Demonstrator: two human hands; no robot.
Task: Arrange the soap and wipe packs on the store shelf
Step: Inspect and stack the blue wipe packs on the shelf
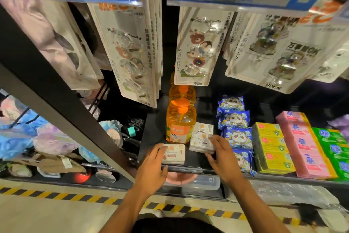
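On the black shelf [190, 164] lie white wipe packs with orange print. My left hand [151, 164] holds one white pack [174, 153] at its left edge near the shelf front. My right hand [221, 155] grips the near end of another white pack [201, 143], which lies on or against a third white pack [203, 127] behind it. An orange soap pump bottle [180, 123] stands just behind the packs, a second orange bottle [182, 93] behind that.
To the right run rows of blue panda packs [237, 136], yellow soap boxes [272, 149], pink soap boxes [304, 145] and green ones [334, 147]. Carded hook packs [196, 47] hang overhead. A dark shelf post [62, 98] slants at left, bath puffs beyond it.
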